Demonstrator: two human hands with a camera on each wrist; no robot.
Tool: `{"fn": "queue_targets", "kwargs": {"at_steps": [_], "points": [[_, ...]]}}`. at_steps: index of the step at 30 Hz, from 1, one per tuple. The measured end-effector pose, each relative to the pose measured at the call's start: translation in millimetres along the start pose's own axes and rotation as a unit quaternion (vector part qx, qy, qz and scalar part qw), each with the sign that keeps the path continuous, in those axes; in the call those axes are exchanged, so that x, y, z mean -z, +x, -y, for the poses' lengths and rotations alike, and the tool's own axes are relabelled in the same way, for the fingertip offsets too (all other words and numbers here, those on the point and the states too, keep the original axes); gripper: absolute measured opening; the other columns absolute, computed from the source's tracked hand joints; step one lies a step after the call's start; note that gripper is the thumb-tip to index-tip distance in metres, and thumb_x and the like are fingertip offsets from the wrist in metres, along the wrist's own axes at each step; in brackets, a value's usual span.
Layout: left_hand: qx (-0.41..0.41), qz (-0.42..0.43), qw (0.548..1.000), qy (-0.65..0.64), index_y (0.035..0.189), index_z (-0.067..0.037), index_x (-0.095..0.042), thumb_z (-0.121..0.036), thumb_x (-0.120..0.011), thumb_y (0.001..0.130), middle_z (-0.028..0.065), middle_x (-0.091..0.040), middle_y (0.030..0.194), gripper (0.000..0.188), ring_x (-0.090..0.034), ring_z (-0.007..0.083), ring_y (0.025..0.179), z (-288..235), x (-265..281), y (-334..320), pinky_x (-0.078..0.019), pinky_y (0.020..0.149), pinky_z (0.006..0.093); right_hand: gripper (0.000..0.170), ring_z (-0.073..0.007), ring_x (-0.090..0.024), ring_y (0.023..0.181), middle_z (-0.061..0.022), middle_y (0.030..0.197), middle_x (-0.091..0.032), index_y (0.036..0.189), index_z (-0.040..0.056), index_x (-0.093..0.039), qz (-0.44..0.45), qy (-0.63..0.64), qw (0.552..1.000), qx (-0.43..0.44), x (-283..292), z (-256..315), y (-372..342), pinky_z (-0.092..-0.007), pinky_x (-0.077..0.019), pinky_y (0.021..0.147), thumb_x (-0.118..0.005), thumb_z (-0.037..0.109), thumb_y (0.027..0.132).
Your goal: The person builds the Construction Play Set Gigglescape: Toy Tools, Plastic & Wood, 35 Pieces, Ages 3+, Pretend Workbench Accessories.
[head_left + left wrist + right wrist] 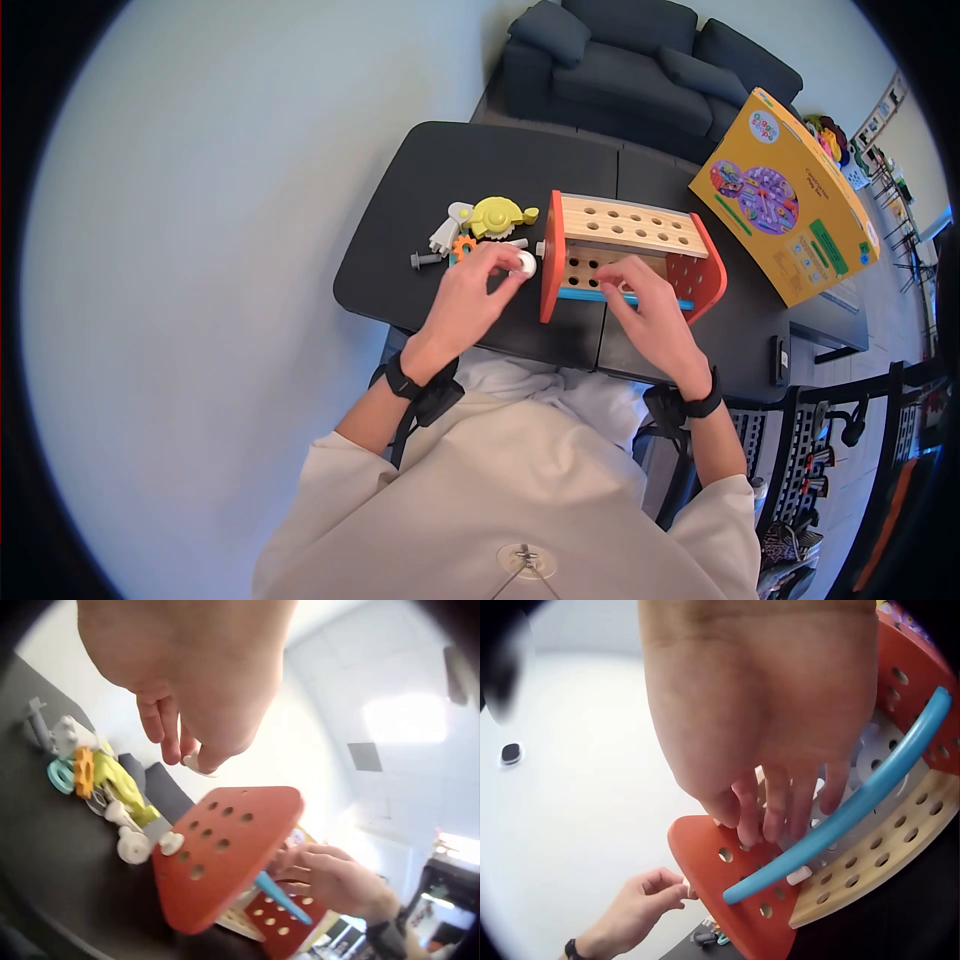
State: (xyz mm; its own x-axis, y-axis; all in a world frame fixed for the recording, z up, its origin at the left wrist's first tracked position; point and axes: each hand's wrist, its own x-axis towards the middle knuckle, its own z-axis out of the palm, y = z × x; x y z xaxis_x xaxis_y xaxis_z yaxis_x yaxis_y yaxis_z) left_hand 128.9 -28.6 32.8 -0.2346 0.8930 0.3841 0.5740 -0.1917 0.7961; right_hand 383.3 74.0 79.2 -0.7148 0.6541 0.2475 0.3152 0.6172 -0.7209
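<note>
My left hand (465, 305) pinches a small white round piece (526, 265) between thumb and fingertips, just outside the red end panel (552, 255) of a wooden toolbox. A pale nut-like piece (171, 842) sits on that panel's outer face. On the inner side, a white peg end (799, 875) shows near the panel. My right hand (655, 320) reaches over the blue rod (855, 806) into the toolbox, its fingers loosely bent and pointing down. No object shows clearly between its fingertips. The perforated wooden top (630, 222) lies beyond both hands.
Left of the toolbox on the black table (400, 200) lie a yellow-green toy saw (497, 215), a grey-white piece (450, 228), an orange gear (463, 247) and a grey bolt (425, 260). A yellow box (785, 200) stands right; a dark sofa (640, 85) is behind.
</note>
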Motion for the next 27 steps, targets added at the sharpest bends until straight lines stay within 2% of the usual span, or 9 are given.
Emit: {"fn": "queue_targets", "kwargs": {"at_steps": [2,5,7,10,12,18,20,24,27], "points": [[0.023,0.030,0.999,-0.022,0.123,-0.002,-0.063,-0.008,-0.079,0.098,0.0124,-0.079,0.118,0.030,-0.080,0.0251,0.105,-20,-8,-5,-0.0612,0.093,0.0341,0.024,-0.0303,-0.068,0.093,-0.0116,0.099,-0.065,0.122,0.0042,-0.068,-0.043,-0.053,0.994,0.090,-5,8,-6,-0.0400,-0.0551,0.076,-0.074,0.008,0.099],[-0.038,0.024,0.999,-0.024,0.132,-0.006,-0.057,-0.005,-0.078,0.097,0.0108,-0.076,0.123,0.040,-0.080,0.0265,0.110,-37,-22,-15,-0.0629,0.092,0.0369,0.031,-0.0296,-0.068,0.091,-0.0102,0.099,-0.065,0.125,0.0062,-0.067,-0.034,-0.129,0.981,0.138,-9,26,-17,-0.0408,-0.0548,0.075,-0.078,0.011,0.096],[-0.065,0.032,0.997,0.007,0.133,-0.008,-0.057,-0.001,-0.077,0.096,0.0116,-0.073,0.126,0.043,-0.079,0.0289,0.106,-40,-28,-21,-0.0638,0.088,0.0381,0.036,-0.0300,-0.069,0.088,-0.0091,0.097,-0.066,0.127,0.0070,-0.066,-0.036,-0.136,0.980,0.137,-15,26,-20,-0.0412,-0.0562,0.074,-0.081,0.014,0.095],[-0.193,0.015,0.979,0.058,0.136,-0.008,-0.057,0.002,-0.076,0.093,0.0131,-0.068,0.123,0.049,-0.073,0.0352,0.096,-49,-35,-23,-0.0636,0.078,0.0396,0.035,-0.0301,-0.070,0.085,-0.0103,0.096,-0.068,0.123,0.0051,-0.064,-0.036,-0.083,0.994,0.068,-20,23,-22,-0.0417,-0.0576,0.072,-0.082,0.017,0.096],[-0.197,0.018,0.978,0.067,0.137,-0.007,-0.057,0.003,-0.076,0.092,0.0130,-0.068,0.123,0.049,-0.074,0.0347,0.095,-48,-40,-24,-0.0636,0.077,0.0395,0.033,-0.0297,-0.075,0.087,-0.0122,0.096,-0.073,0.118,0.0024,-0.063,-0.016,-0.072,0.997,0.003,-21,22,-22,-0.0407,-0.0599,0.073,-0.081,0.020,0.098],[-0.204,0.031,0.976,0.074,0.138,-0.005,-0.056,0.004,-0.075,0.092,0.0135,-0.063,0.115,0.051,-0.073,0.0349,0.093,-46,-50,-25,-0.0635,0.074,0.0417,0.032,-0.0297,-0.080,0.097,-0.0165,0.103,-0.079,0.118,-0.0015,-0.061,0.042,0.032,0.995,-0.086,-16,18,-16,-0.0381,-0.0621,0.082,-0.078,0.019,0.101],[-0.189,0.038,0.979,0.072,0.139,-0.003,-0.056,0.002,-0.073,0.093,0.0138,-0.059,0.111,0.049,-0.072,0.0359,0.095,-45,-51,-25,-0.0638,0.075,0.0435,0.031,-0.0299,-0.080,0.098,-0.0176,0.104,-0.079,0.119,-0.0020,-0.061,0.063,0.064,0.993,-0.078,-12,13,-13,-0.0386,-0.0620,0.085,-0.077,0.018,0.102],[-0.173,0.025,0.982,0.070,0.139,-0.005,-0.056,0.002,-0.077,0.092,0.0128,-0.064,0.111,0.052,-0.073,0.0318,0.087,-36,-56,-27,-0.0634,0.072,0.0397,0.026,-0.0302,-0.079,0.103,-0.0186,0.108,-0.078,0.121,-0.0036,-0.063,0.119,0.122,0.983,-0.062,-7,-4,-6,-0.0407,-0.0613,0.091,-0.072,0.014,0.104],[-0.166,0.023,0.984,0.059,0.138,-0.005,-0.057,0.001,-0.079,0.092,0.0122,-0.065,0.110,0.052,-0.073,0.0301,0.084,-34,-55,-29,-0.0634,0.073,0.0393,0.026,-0.0326,-0.078,0.107,-0.0188,0.111,-0.078,0.123,-0.0037,-0.063,0.140,0.092,0.984,-0.068,-1,1,0,-0.0425,-0.0605,0.093,-0.071,0.014,0.104]]}}
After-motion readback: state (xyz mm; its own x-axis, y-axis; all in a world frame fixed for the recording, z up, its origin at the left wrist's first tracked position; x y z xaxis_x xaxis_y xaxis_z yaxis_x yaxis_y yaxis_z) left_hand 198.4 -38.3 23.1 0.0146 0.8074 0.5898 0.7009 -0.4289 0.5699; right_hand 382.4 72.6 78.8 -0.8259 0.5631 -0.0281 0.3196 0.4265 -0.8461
